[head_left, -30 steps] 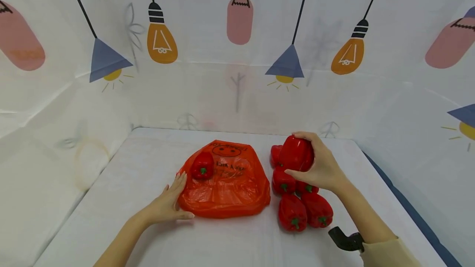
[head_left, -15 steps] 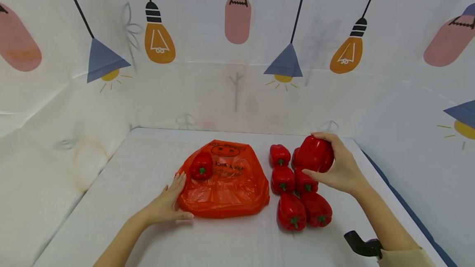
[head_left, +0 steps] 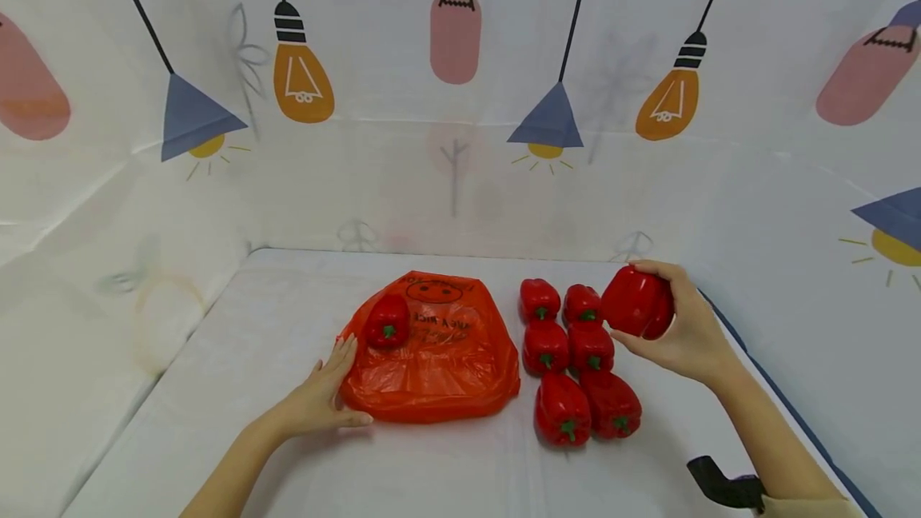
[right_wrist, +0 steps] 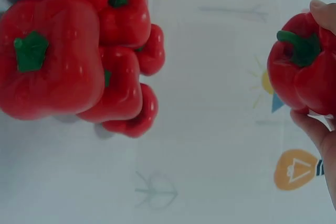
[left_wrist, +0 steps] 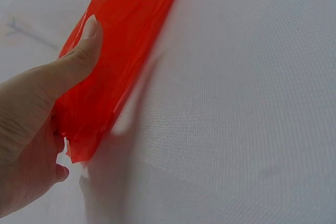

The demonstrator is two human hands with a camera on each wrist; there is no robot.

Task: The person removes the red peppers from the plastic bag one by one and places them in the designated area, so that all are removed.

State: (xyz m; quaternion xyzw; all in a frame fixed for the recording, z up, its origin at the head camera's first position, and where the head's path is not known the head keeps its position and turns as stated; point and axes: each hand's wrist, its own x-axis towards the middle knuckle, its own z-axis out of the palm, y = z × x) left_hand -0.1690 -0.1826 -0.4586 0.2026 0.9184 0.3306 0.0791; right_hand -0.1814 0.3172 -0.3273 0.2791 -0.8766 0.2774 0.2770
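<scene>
My right hand (head_left: 691,334) grips a red bell pepper (head_left: 636,302) to the right of the other peppers, fingers over its far side and thumb under its near side. Its green stem (right_wrist: 302,47) shows in the right wrist view. Beside it, several red bell peppers (head_left: 564,408) stand in two columns, stems toward the near side. An orange-red plastic bag (head_left: 439,386) lies flat in the middle, with one bell pepper (head_left: 388,320) on its left part. My left hand (head_left: 316,398) rests at the bag's left edge, fingers extended and thumb (left_wrist: 79,59) apart.
The white table (head_left: 446,470) meets a printed cloth backdrop (head_left: 403,174) with lamp and bulb pictures at the back and sides. A black curved piece (head_left: 725,486) sits by my right wrist, at the sleeve (head_left: 806,508).
My right hand has carried its bell pepper rightward, from over the back peppers to the right of them. The back peppers now show fully. My left hand stays at the bag's edge.
</scene>
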